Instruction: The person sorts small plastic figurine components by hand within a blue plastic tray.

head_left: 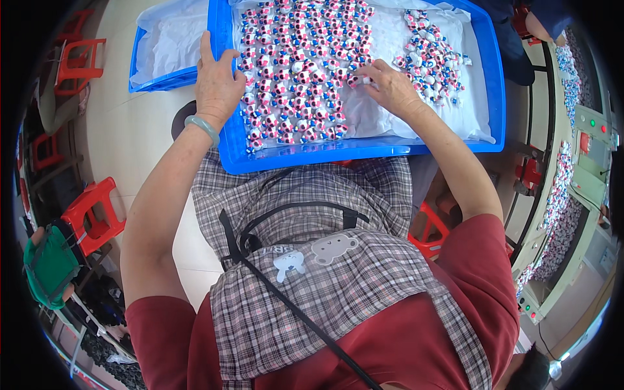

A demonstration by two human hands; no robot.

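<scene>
I see most small toy pieces point(299, 71) already rowed at frame centre; a loose heap point(432, 58) remains upper right — left hand point(218, 84) splayed on the blue tray point(292, 159), right hand point(390, 84) pinching one piece.

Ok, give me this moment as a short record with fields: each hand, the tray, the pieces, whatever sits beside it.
left hand: rests flat on the left rim of the blue tray, green bangle on the wrist
right hand: fingertips on a small piece at the edge of the rows
small pieces: pink, white and blue, in tidy rows
loose pile: same pieces, unsorted, at the tray's right
second blue tray: left, white liner
</scene>
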